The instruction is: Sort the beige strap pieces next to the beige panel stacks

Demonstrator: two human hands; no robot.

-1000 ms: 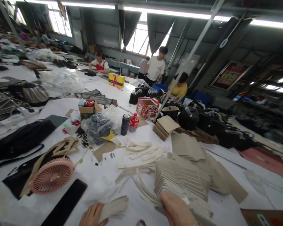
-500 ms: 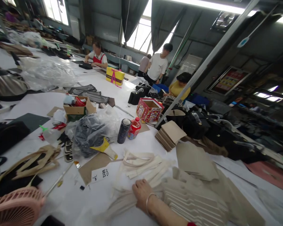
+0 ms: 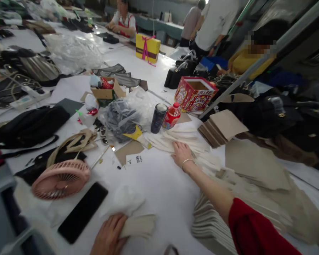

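The left hand [image 3: 108,235] is gripping a small bundle of strips [image 3: 138,226] at the counter's [image 3: 159,177] near edge. The right hand [image 3: 181,153] is lying flat, released, on loose strips [image 3: 175,140] near the bottle [image 3: 171,116]. These appear light and floppy, best pinched mid-length.

Two hands show: the left hand [image 3: 108,235] at the bottom edge, the right hand [image 3: 181,153] at centre. On the desk [image 3: 159,177] stand one pink fan [image 3: 60,179], one black phone [image 3: 83,211], one dark can [image 3: 158,118], one red bottle [image 3: 171,116] and one yellow gift box [image 3: 147,48]. Four people are at the top.
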